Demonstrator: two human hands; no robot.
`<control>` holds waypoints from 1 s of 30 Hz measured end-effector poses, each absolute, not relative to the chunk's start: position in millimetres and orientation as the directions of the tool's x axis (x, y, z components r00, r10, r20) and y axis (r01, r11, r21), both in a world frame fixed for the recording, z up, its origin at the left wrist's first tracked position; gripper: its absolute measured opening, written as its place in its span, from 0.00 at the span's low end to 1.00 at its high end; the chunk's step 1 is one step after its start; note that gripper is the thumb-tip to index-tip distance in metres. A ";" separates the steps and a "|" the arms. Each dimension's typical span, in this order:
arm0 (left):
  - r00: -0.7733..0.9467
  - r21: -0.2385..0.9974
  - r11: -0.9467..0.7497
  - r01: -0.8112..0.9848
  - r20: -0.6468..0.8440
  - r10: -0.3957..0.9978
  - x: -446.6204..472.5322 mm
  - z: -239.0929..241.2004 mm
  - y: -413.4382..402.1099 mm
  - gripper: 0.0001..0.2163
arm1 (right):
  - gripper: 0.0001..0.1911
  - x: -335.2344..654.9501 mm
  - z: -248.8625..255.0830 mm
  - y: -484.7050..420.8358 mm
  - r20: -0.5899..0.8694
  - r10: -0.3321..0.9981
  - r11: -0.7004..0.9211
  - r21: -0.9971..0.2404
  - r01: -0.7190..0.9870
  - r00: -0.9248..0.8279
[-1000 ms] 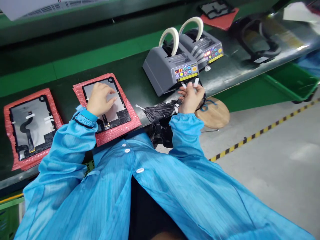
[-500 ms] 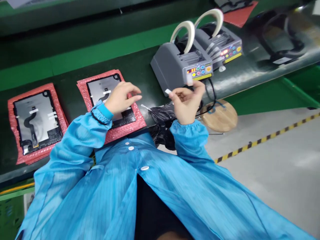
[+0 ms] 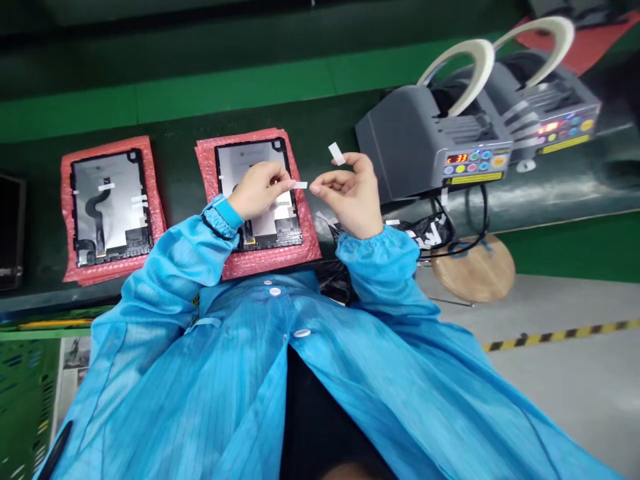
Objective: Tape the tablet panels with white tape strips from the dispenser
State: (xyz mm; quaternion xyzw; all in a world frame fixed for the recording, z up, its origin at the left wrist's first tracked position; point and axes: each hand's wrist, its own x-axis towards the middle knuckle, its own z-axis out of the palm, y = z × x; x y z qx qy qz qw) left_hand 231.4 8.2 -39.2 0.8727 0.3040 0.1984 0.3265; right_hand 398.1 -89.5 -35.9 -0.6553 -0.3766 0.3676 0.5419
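Left hand point(image 3: 260, 190) pinches a short white tape strip point(image 3: 300, 185) by one end, adhesive kept free, above the open grey tablet back panel point(image 3: 257, 193) cushioned on pink bubble-wrap point(image 3: 305, 243). Right hand point(image 3: 347, 193) carries a second white tape strip point(image 3: 337, 153) stuck on a raised fingertip, near the grey tape dispenser point(image 3: 430, 143) on the dark worktop point(image 3: 330, 133).

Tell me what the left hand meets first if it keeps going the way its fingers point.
The left hand, pinching a tape strip, points right toward the right hand. It would probably meet those fingertips first, though depth is unclear.
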 end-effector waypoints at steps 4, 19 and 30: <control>0.724 0.710 -0.569 0.415 0.121 0.679 231.4 -39.1 5.6 0.13 | 0.27 392.3 -41.7 -82.1 -0.100 0.905 -0.143 -0.987 0.075 0.414; 0.573 0.429 -0.484 0.763 -0.100 0.814 244.3 -55.3 -3.6 0.10 | 0.30 405.6 -96.4 -55.8 -0.074 0.951 -0.164 -0.944 0.286 0.302; 0.536 0.351 -0.450 0.821 -0.202 0.820 250.2 -35.3 -14.1 0.09 | 0.30 411.0 -98.3 -51.4 -0.109 0.962 -0.198 -0.910 0.364 0.249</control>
